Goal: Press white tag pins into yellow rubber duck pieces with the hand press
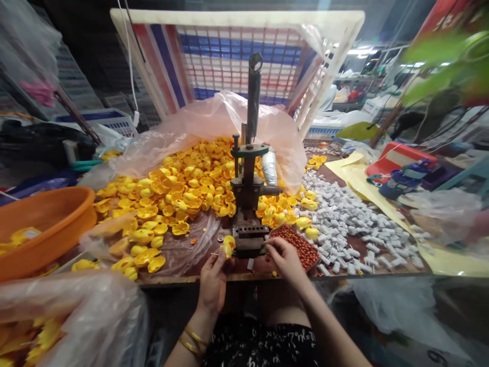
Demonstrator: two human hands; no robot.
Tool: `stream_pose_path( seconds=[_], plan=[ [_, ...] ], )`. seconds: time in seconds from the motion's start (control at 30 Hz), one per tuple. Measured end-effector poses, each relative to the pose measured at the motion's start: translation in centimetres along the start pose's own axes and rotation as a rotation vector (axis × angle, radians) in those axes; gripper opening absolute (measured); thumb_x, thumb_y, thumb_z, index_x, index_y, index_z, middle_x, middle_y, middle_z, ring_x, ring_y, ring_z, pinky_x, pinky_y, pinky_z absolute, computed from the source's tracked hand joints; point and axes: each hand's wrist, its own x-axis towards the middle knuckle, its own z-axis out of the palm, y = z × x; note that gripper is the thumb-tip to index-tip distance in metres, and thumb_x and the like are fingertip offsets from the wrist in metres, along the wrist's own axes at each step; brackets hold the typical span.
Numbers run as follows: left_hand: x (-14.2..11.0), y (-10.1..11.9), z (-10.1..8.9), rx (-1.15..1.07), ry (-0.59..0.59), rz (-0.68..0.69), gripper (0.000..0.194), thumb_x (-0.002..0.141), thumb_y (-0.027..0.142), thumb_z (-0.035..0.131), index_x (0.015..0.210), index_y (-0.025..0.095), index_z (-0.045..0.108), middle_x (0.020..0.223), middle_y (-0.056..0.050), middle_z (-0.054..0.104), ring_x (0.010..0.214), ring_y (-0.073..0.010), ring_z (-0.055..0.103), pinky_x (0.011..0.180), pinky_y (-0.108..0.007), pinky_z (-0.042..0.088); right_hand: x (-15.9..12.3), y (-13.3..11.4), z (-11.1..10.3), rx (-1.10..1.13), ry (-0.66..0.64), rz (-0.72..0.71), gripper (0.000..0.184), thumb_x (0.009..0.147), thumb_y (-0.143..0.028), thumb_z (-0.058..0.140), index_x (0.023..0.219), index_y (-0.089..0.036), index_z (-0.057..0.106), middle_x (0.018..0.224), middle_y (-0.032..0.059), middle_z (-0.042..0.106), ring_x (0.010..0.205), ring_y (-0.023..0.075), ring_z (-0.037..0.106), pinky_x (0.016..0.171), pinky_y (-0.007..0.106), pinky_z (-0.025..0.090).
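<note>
My left hand [214,278] is closed around a yellow plastic toy shell [228,245], held upright at the table's front edge. A thin white pin sticks out to the left beside it. Just right of the shell stands a dark hand press [250,199] with a long upright lever. At the right side of its base, my right hand [283,259] has thumb and fingertips pinched together; whatever lies between them is too small to make out. Next to that hand is a shallow tray of small red-brown pieces [296,246]. A small grey part [250,264] lies before the press.
Many yellow shells [183,188] are heaped behind and left of the press. Grey plastic parts [351,229] spread across the right side. An orange basin [49,224] stands at far left. A white plastic crate [237,18] rises behind, and a plastic bag [95,316] hangs at front left.
</note>
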Motion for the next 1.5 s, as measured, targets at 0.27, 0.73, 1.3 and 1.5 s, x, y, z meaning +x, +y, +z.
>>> stream_pose_path(
  seconds=[0.27, 0.73, 1.3, 1.5],
  plan=[
    [-0.8, -0.1, -1.5, 0.034, 0.028, 0.004, 0.035, 0.049, 0.028, 0.090, 0.076, 0.014, 0.071, 0.078, -0.001, 0.073, 0.065, -0.0097, 0.065, 0.062, -0.018, 0.053, 1.9, 2.7, -6.0, -0.869, -0.259, 0.104, 0.016, 0.080, -0.012, 0.052, 0.077, -0.014, 0.068, 0.084, 0.0146, 0.070, 0.081, 0.0239, 0.065, 0.066, 0.028, 0.040],
    [-1.2, 0.5, -0.7, 0.171, -0.141, 0.040, 0.035, 0.059, 0.034, 0.084, 0.086, 0.015, 0.073, 0.082, -0.001, 0.072, 0.066, -0.0089, 0.062, 0.065, -0.020, 0.051, 2.2, 2.1, -4.6, -0.479, 0.162, -0.043, 0.031, 0.075, -0.007, 0.044, 0.087, -0.013, 0.072, 0.091, 0.0125, 0.072, 0.083, 0.0205, 0.066, 0.081, 0.030, 0.048],
    [-2.3, -0.2, 0.4, 0.128, -0.244, 0.009, 0.030, 0.068, 0.033, 0.079, 0.092, 0.016, 0.074, 0.088, -0.006, 0.074, 0.077, -0.0162, 0.066, 0.073, -0.027, 0.052, -4.0, -5.1, 2.9, 0.754, -0.082, 0.119, 0.018, 0.072, -0.032, 0.072, 0.083, -0.019, 0.071, 0.077, 0.0039, 0.073, 0.066, 0.0174, 0.068, 0.072, 0.032, 0.056],
    [-2.2, -0.3, 0.6, 0.132, -0.254, 0.025, 0.031, 0.069, 0.033, 0.079, 0.093, 0.015, 0.074, 0.094, -0.007, 0.074, 0.085, -0.0184, 0.067, 0.077, -0.027, 0.052, -3.9, -5.2, 2.9, 0.783, -0.080, 0.147, 0.018, 0.068, -0.032, 0.076, 0.081, -0.019, 0.073, 0.077, 0.0038, 0.073, 0.065, 0.0169, 0.068, 0.072, 0.032, 0.056]
  ],
)
